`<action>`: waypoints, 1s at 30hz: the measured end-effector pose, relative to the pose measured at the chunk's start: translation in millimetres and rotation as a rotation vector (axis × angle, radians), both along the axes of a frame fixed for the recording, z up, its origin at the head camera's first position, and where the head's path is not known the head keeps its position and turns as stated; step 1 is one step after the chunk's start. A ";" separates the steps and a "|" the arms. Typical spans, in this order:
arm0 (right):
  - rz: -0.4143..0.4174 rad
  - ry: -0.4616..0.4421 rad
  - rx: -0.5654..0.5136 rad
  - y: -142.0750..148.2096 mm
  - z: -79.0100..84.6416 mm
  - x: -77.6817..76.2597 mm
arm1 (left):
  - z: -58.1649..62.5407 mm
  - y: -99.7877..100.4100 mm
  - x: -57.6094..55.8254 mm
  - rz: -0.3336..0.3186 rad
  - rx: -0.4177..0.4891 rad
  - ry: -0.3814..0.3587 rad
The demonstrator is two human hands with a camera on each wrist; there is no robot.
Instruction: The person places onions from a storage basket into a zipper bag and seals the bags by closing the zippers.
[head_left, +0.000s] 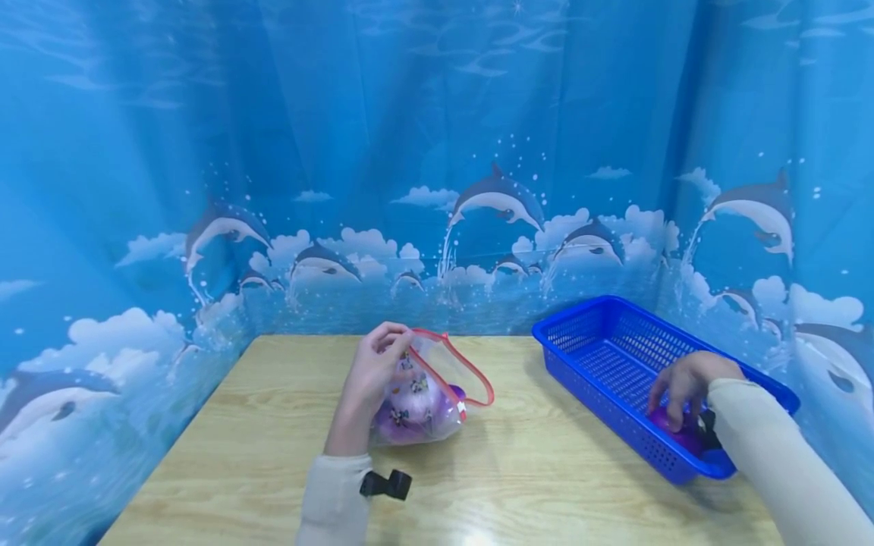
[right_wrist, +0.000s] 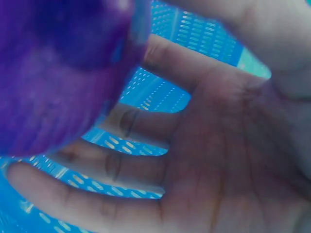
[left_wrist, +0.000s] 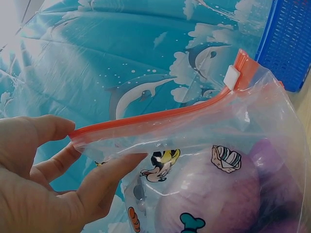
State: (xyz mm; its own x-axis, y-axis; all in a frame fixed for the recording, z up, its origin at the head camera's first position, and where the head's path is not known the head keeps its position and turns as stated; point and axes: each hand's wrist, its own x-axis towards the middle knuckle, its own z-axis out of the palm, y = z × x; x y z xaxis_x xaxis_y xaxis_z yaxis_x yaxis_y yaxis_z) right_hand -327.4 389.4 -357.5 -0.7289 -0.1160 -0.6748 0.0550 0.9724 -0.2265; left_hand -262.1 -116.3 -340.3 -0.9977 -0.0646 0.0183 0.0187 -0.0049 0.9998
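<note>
My left hand [head_left: 374, 371] pinches the red zip edge of a clear zip bag [head_left: 437, 432] that stands on the table with its mouth spread. The bag has small cartoon prints and a white slider [left_wrist: 232, 77] near one end of the zip. Inside it sit pale purple round things [left_wrist: 214, 194] and a darker purple one [left_wrist: 279, 182]. Over on the right, my right hand [head_left: 690, 383] reaches down into a blue basket [head_left: 580, 379]. Its fingers [right_wrist: 141, 126] curve around a shiny purple ball-like thing [right_wrist: 63, 87] near the basket's front end.
Both hands work over a light wood table [head_left: 253, 455]. A blue curtain [head_left: 410, 114] printed with dolphins and clouds hangs behind it and along both sides. The basket has perforated walls and stands at the table's right. Black straps [head_left: 385, 484] sit on the wrists.
</note>
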 end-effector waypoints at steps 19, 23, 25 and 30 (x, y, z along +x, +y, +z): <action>-0.021 0.066 -0.243 -18.8 24.5 1.4 | -0.7 2.6 0.7 -0.010 -0.004 0.014; 0.012 0.103 -0.256 -26.2 31.2 2.0 | -1.3 2.6 0.3 -0.008 -0.006 0.014; 0.031 0.118 -0.258 -30.2 34.8 2.2 | -1.6 2.6 -0.1 -0.009 -0.007 0.013; 0.085 0.173 -0.241 -40.2 40.7 3.1 | -2.3 3.4 -1.5 -0.019 -0.008 0.012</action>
State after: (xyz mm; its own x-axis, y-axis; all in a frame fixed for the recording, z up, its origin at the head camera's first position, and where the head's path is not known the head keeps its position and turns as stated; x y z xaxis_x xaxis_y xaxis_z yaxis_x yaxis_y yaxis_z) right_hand -324.3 349.2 -316.8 -0.8112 -0.3233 -0.4873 -0.0841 0.8891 -0.4500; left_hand -263.6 -112.9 -342.6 -0.9985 -0.0457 0.0308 0.0307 0.0027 0.9995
